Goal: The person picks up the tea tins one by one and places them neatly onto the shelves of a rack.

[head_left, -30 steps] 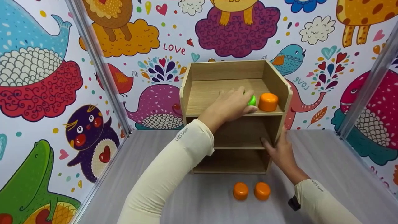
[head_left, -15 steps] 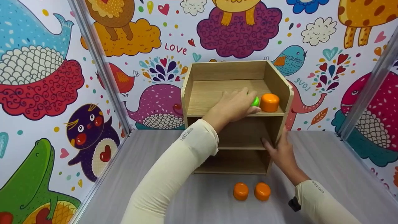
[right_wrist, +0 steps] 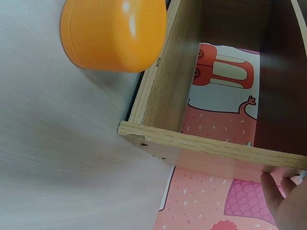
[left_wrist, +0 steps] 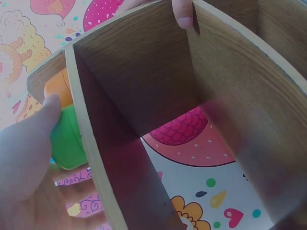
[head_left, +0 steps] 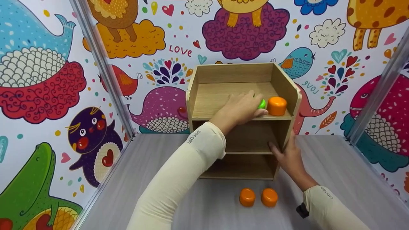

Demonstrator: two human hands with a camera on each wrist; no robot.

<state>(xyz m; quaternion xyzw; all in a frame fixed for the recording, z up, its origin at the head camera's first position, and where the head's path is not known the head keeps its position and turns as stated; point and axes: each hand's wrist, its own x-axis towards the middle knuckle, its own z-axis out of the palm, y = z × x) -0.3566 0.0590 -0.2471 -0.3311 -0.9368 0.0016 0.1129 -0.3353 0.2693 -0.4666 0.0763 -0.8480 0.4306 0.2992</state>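
My left hand (head_left: 244, 108) reaches over the top shelf of a small wooden shelf unit (head_left: 235, 88) and grips a green rounded cylinder (head_left: 262, 103), most of it hidden under the fingers. In the left wrist view the thumb lies along the green cylinder (left_wrist: 68, 139), close against an orange rounded cylinder (left_wrist: 58, 88). That orange cylinder (head_left: 277, 106) stands at the shelf's right front corner. My right hand (head_left: 290, 155) grips the unit's right side panel, thumb inside the middle compartment and fingers along the outer face.
Two more orange cylinders (head_left: 247, 197) stand on the grey table (head_left: 204, 207) in front of the unit. Cartoon-printed walls (head_left: 179, 28) enclose the table at the back and both sides, with metal corner posts (head_left: 104, 68).
Over the second, my left hand has shifted slightly right with the green cylinder, closer to the orange one on the shelf. My right hand keeps its place on the side panel.
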